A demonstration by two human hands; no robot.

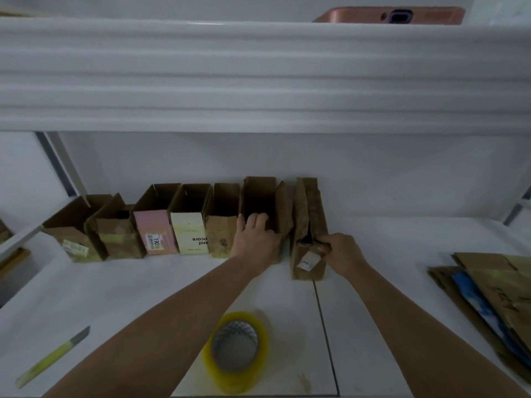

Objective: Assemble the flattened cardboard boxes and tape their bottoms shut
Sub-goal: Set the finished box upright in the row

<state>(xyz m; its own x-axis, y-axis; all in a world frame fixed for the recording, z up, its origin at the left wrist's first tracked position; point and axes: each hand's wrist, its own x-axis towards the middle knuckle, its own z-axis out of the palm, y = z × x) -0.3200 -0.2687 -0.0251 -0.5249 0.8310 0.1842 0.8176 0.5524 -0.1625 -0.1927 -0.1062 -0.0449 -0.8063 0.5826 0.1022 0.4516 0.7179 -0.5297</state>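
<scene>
Several assembled cardboard boxes stand in a row against the back wall, open tops up. My left hand (255, 239) grips the near rim of the tall brown box (260, 196) at the right end of the row, fingers curled inside it. My right hand (339, 251) pinches the near edge of a narrow brown box (309, 222) with a white label, which stands just right of the row and looks partly flattened. A roll of yellowish tape (235, 351) sits on the white table (115, 297) between my forearms. A stack of flattened boxes (488, 294) lies at the right.
A yellow-handled utility knife (53, 356) lies at the front left of the table. A white shelf (258, 81) hangs overhead with a pink phone (393, 15) on it. A seam (324, 334) splits the table surface right of the tape.
</scene>
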